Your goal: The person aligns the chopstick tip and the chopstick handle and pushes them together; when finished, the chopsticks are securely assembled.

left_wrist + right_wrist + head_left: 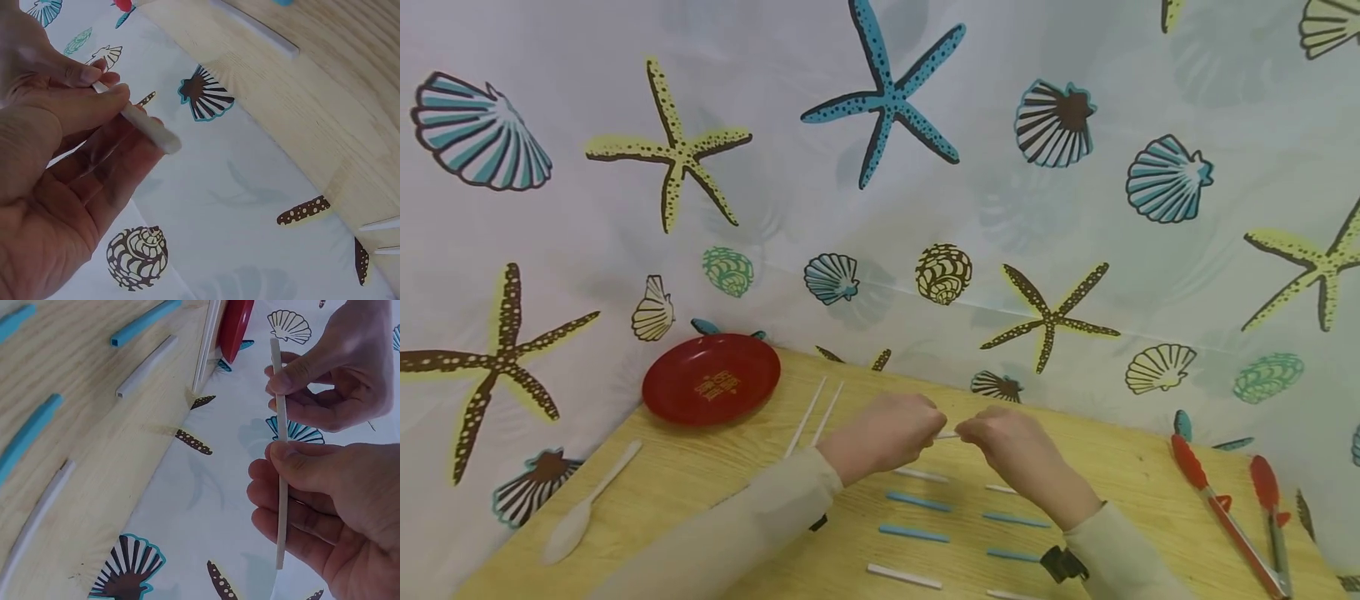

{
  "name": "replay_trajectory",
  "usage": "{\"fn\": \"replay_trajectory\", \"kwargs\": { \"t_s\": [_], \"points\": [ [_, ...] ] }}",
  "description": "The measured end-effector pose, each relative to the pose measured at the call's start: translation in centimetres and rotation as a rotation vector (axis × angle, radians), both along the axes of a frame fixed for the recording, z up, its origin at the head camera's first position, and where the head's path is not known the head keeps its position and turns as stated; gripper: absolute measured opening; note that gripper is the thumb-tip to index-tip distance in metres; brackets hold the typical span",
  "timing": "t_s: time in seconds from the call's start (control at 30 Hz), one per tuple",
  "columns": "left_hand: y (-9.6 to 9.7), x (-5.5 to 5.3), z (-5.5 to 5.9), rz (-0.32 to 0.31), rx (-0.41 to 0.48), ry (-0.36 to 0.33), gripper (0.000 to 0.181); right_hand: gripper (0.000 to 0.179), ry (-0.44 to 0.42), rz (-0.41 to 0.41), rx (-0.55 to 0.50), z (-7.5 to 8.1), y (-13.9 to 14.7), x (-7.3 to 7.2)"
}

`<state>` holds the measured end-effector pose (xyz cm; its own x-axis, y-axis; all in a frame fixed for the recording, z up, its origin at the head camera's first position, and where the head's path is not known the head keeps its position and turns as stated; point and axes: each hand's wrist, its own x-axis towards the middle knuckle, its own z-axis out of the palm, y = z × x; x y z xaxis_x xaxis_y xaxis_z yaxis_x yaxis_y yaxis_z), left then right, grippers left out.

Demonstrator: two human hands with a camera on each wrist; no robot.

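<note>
My left hand [887, 437] and right hand [1018, 450] are close together above the far part of the table. Between them they hold one slim white stick [282, 512], each pinching it with thumb and fingers. In the right wrist view the stick runs nearly straight, and its ends stick out past both hands. A pale rounded end of the stick [164, 139] pokes beyond the left fingers in the left wrist view. Below the hands, blue sticks [917, 502] and white sticks [904, 576] lie in two columns on the wooden table [715, 467].
At the back left is a red plate [658, 408] with gold print. Two white chopsticks [806, 416] lie beside it, and a white spoon [571, 529] is at the left edge. Red-tipped tongs [1236, 531] lie on the right. A patterned sheet [865, 225] hangs behind the table.
</note>
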<state>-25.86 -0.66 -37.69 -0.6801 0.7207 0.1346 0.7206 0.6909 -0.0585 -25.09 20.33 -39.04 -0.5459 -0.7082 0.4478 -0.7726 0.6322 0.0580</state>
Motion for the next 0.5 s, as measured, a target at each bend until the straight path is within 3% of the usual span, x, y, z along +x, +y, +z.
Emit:
{"fn": "replay_trajectory", "kwargs": {
  "t_s": [0.13, 0.33, 0.5],
  "points": [
    [-0.1, -0.3, -0.1, 0.011, 0.041, -0.122, 0.012, 0.019, 0.023, 0.003, -0.013, 0.1, -0.2, -0.3],
    [-1.4, -1.4, 0.3, 0.024, 0.293, -0.348, 0.011, 0.032, 0.031, 0.029, -0.139, 0.9, 0.4, -0.6],
    [-2.8, -2.3, -0.2, 0.093, 0.496, -0.49, 0.011, 0.03, -0.112, -0.055, -0.144, 0.9, 1.6, -0.2]
  ]
}}
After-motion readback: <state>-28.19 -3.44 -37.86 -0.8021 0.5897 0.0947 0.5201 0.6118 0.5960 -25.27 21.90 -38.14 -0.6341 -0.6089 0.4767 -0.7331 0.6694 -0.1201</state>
